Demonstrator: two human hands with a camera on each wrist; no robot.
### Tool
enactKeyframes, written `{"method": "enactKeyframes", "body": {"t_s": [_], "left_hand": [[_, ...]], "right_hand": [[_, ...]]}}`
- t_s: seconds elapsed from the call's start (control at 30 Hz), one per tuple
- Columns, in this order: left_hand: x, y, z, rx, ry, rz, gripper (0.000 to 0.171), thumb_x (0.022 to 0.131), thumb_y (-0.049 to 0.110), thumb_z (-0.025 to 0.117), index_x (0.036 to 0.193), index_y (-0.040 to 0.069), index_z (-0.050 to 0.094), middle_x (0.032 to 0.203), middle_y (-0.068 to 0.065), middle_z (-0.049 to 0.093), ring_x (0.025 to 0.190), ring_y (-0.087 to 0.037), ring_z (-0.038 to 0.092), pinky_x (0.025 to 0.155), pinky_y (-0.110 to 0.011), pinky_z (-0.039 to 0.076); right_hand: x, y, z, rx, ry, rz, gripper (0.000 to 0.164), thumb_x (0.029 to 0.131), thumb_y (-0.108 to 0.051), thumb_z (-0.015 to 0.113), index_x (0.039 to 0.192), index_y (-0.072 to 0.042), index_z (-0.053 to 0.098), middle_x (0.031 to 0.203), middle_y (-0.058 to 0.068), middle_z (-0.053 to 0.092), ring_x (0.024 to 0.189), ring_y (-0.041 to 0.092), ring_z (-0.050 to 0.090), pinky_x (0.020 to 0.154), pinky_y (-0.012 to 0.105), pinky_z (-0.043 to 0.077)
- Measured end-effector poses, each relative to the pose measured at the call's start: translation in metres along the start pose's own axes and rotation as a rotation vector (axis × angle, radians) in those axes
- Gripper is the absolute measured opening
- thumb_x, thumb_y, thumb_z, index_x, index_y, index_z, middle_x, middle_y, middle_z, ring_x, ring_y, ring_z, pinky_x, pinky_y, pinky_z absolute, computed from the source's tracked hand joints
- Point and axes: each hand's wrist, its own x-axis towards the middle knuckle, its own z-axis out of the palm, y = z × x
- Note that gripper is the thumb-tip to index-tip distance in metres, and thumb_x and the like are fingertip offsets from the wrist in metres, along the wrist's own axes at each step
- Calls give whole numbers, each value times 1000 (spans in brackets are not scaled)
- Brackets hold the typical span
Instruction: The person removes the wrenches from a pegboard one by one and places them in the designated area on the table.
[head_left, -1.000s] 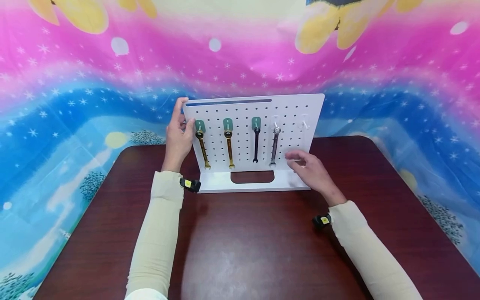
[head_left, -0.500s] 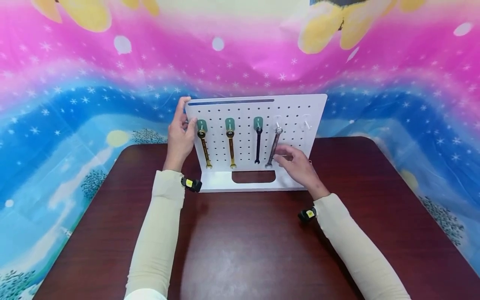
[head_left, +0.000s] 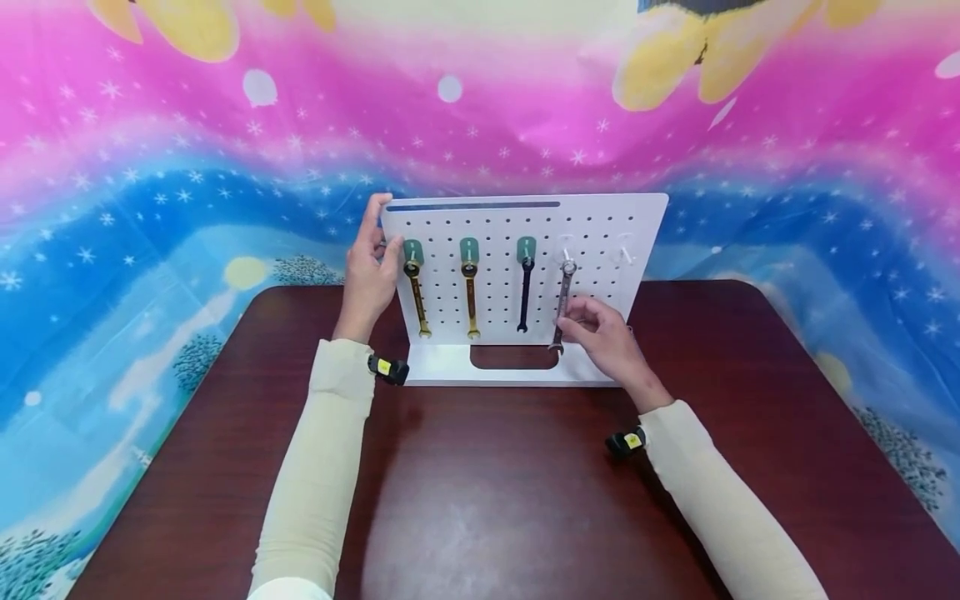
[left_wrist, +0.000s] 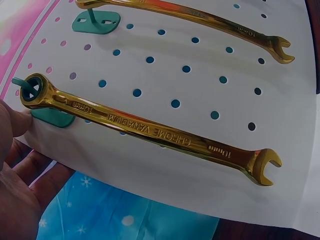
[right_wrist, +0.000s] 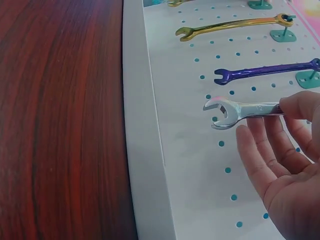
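A white pegboard [head_left: 600, 206] stands upright on its flat base. My left hand [head_left: 371, 279] grips its left edge near the top corner, thumb at the front. My right hand [head_left: 609, 337] pinches the silver combination wrench [head_left: 564, 293] by its shaft, thumb in front and fingers behind. Its open jaw points down towards the base, and its ring end overlaps a clear hook in the head view. Left of it a dark purple wrench [right_wrist: 270, 71] hangs from a green hook. Two gold wrenches [head_left: 417, 302] hang further left; the nearest one [left_wrist: 140, 127] is marked 10mm.
At the board's right, a clear hook [head_left: 627, 255] holds nothing. The base [head_left: 435, 367] has a rounded cutout in its middle. Beneath stands a dark red-brown wooden table [head_left: 480, 483]. A colourful printed cloth [head_left: 495, 117] hangs behind it and at both sides.
My right hand has moved left to the silver wrench and taken hold of its shaft; the wrench's lower end has tipped away from the board. My left hand stays on the edge.
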Motion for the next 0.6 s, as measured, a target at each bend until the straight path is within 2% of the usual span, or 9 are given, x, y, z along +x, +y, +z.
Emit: {"method": "enactKeyframes", "body": {"t_s": [0.23, 0.47, 0.6], "left_hand": [[0, 0, 0, -23, 2, -5, 56, 108, 13, 54, 149, 50, 42, 80, -12, 53, 64, -26, 47, 57, -35, 40], [1, 1, 1, 5, 1, 1, 56, 108, 15, 54, 151, 50, 41, 77, -12, 46, 62, -26, 42, 58, -34, 38], [0, 0, 0, 2, -1, 1, 56, 108, 16, 54, 150, 51, 41, 77, -13, 48, 62, -26, 43, 58, -34, 39]], "right_hand": [[-8, -7, -4, 51, -11, 7, 28, 100, -19, 71, 122, -4, 62, 108, 17, 64, 96, 29, 70, 78, 35, 59], [-13, -15, -9, 145, -60, 7, 43, 99, -16, 70, 136, 0, 54, 111, 21, 65, 90, 24, 70, 72, 38, 60], [-12, -20, -12, 202, -90, 8, 47, 99, -12, 68, 142, -4, 49, 110, 22, 66, 90, 27, 69, 71, 43, 61]]}}
